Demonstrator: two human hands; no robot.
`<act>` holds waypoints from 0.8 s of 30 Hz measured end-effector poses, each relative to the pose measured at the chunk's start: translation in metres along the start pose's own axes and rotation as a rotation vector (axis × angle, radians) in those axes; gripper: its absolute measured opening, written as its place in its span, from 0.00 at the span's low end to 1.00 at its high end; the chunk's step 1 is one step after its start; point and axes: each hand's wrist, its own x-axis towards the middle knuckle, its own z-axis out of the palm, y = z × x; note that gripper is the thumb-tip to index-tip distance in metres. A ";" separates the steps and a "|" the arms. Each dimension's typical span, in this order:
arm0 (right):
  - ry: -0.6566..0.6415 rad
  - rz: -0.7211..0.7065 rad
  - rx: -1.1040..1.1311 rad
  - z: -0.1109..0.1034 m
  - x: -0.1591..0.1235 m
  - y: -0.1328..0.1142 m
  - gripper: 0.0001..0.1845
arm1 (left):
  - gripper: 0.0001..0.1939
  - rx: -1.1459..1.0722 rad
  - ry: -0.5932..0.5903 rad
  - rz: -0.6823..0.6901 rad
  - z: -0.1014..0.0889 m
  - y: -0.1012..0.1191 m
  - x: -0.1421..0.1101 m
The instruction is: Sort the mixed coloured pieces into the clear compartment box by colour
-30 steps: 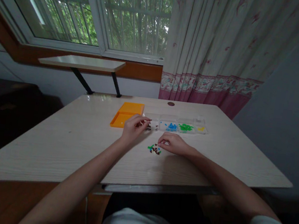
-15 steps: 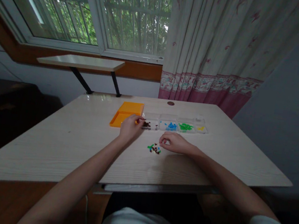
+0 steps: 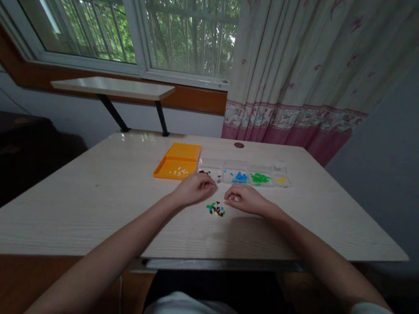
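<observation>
A small heap of mixed beads [image 3: 216, 209], brown, green and blue, lies on the pale wooden table [image 3: 109, 205]. My left hand [image 3: 194, 188] rests just left of the heap, fingers curled in; whether it holds anything is hidden. My right hand [image 3: 243, 198] sits just right of the heap with its fingertips pinched together at the heap's edge. Behind the hands stands a clear box with compartments [image 3: 244, 174] holding brown, blue, green and yellow beads. An orange tray [image 3: 178, 160] with a few pale beads lies to its left.
A narrow shelf on black brackets [image 3: 112, 87] hangs under the window behind the table. A patterned curtain [image 3: 304, 61] hangs at the back right. A small round hole [image 3: 238, 145] marks the table's far edge. A dark cabinet [image 3: 0, 148] stands at the left.
My left hand has drawn back from the brown-bead compartment towards the heap. The orange tray's pale beads now show. My right hand has barely moved.
</observation>
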 end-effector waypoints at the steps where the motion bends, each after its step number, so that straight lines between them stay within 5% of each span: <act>1: 0.031 0.004 -0.002 0.000 0.000 -0.001 0.08 | 0.09 -0.028 -0.054 0.039 0.002 0.004 -0.001; 6: 0.150 -0.026 0.036 0.002 0.002 -0.006 0.12 | 0.08 -0.084 -0.120 0.094 0.007 0.015 -0.001; 24: 0.333 -0.040 0.050 0.005 0.004 -0.007 0.10 | 0.06 -0.057 0.133 0.158 0.004 0.020 -0.003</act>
